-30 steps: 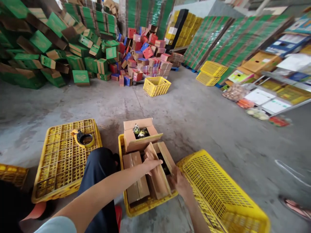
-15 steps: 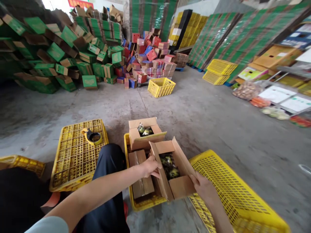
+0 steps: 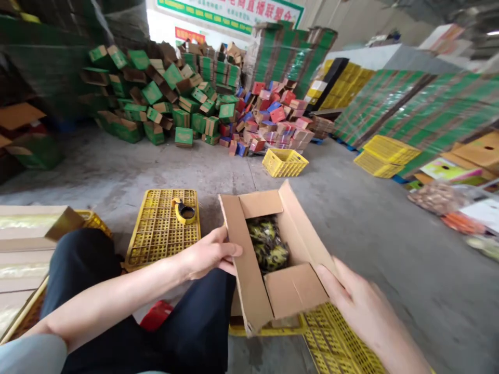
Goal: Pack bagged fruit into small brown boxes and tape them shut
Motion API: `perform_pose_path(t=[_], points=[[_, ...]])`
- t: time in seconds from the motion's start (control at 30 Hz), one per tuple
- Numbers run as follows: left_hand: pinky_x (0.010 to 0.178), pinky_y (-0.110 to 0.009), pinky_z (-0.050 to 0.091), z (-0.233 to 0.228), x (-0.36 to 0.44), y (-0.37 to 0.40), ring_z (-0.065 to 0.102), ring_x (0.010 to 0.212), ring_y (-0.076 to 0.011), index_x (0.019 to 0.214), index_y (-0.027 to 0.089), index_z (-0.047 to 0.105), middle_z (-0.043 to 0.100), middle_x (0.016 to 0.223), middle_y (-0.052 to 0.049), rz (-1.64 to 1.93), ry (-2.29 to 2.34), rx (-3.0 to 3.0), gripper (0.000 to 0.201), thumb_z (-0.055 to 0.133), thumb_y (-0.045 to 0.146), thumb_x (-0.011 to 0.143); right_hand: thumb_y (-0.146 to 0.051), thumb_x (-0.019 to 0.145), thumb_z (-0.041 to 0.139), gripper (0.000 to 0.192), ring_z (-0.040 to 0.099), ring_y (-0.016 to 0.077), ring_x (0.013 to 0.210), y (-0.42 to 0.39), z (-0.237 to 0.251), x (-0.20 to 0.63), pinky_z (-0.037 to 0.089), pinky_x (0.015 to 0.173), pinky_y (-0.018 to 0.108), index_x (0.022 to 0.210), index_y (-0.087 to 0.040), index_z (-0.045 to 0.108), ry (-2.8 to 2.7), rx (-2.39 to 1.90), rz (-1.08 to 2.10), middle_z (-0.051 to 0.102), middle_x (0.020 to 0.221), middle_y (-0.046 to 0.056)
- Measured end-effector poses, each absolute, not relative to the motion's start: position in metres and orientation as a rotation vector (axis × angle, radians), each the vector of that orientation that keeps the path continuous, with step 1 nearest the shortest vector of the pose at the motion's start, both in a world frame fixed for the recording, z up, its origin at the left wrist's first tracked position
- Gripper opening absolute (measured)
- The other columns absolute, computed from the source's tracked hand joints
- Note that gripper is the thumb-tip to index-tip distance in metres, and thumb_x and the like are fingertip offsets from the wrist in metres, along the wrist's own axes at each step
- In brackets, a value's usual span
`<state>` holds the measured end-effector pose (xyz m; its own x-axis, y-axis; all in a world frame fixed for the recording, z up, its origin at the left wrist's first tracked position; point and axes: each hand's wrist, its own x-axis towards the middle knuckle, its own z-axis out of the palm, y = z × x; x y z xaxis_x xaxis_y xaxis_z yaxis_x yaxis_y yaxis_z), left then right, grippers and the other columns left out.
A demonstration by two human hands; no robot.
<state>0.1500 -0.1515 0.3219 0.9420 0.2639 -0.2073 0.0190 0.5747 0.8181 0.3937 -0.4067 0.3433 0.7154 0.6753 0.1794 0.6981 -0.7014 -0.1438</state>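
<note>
Between both hands is an open cardboard box (image 3: 294, 285), its flaps spread outward. Inside lie plastic-wrapped green and dark items (image 3: 268, 246), whose kind I cannot make out. My left hand (image 3: 216, 252) grips the left flap, thumb on top and fingers beneath. On the other side, my right hand (image 3: 346, 288) pinches the right flap near its lower corner. Below the box, a yellow crate (image 3: 268, 331) is mostly hidden by it. A tape dispenser (image 3: 185, 213) rests on an upturned yellow crate (image 3: 156, 228) to the left.
Another yellow crate (image 3: 331, 337) stands at the lower right. Closed taped boxes (image 3: 27, 254) sit at the far left. Beyond, a yellow crate (image 3: 285, 163) stands on the floor before heaps of green boxes (image 3: 183, 136) and red boxes (image 3: 277, 114). Stacked yellow crates (image 3: 385, 156) are at the right.
The box has come up and closer, away from the crate under it, held by both hands. The view has turned left, bringing the taped boxes into sight.
</note>
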Motion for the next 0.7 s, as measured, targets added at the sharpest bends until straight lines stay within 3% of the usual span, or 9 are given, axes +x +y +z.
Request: perform_pose_path(t=[0.13,0.23,0.47,0.7], points=[[0.079,-0.038,0.065,0.314,0.079,-0.121,0.076,0.105,-0.0329,0.128,0.02,0.06,0.074,0.124,-0.014,0.411,0.492,0.919,0.06,0.084,0.032,0.075,-0.05,0.101,0.044,0.054,0.072,0.0371,0.116,-0.292,0.362,0.351,0.056,0.091,0.042,0.141,-0.024,0.066,-1.414,-2.62,-0.015,0.077,0.126,0.015],[0.085,-0.041,0.065,0.283,0.035,-0.113,0.076,0.106,-0.0319,0.127,0.02,0.058,0.073,0.127,-0.013,0.599,0.637,0.836,0.058,0.083,0.035,0.077,-0.043,0.103,0.042,0.052,0.069,0.0365,0.123,-0.206,0.352,0.316,0.053,0.1,0.044,0.145,-0.021,0.064,-1.624,-2.5,0.098,0.073,0.135,0.014],[0.085,-0.037,0.063,0.177,0.016,-0.114,0.074,0.109,-0.0284,0.124,0.024,0.052,0.072,0.123,-0.011,0.946,0.965,0.545,0.057,0.081,0.039,0.077,-0.027,0.101,0.048,0.043,0.072,0.0284,0.119,-0.055,0.241,0.256,0.052,0.103,0.037,0.137,-0.029,0.071,-1.956,-2.215,0.424,0.077,0.13,0.007],[0.085,-0.027,0.061,0.111,0.046,-0.112,0.07,0.118,-0.0233,0.125,0.029,0.049,0.066,0.132,-0.009,0.996,1.134,0.349,0.051,0.079,0.039,0.084,-0.025,0.099,0.053,0.038,0.074,0.0247,0.117,-0.008,0.154,0.247,0.053,0.103,0.034,0.129,-0.03,0.076,-1.978,-2.129,0.506,0.079,0.125,0.005]])
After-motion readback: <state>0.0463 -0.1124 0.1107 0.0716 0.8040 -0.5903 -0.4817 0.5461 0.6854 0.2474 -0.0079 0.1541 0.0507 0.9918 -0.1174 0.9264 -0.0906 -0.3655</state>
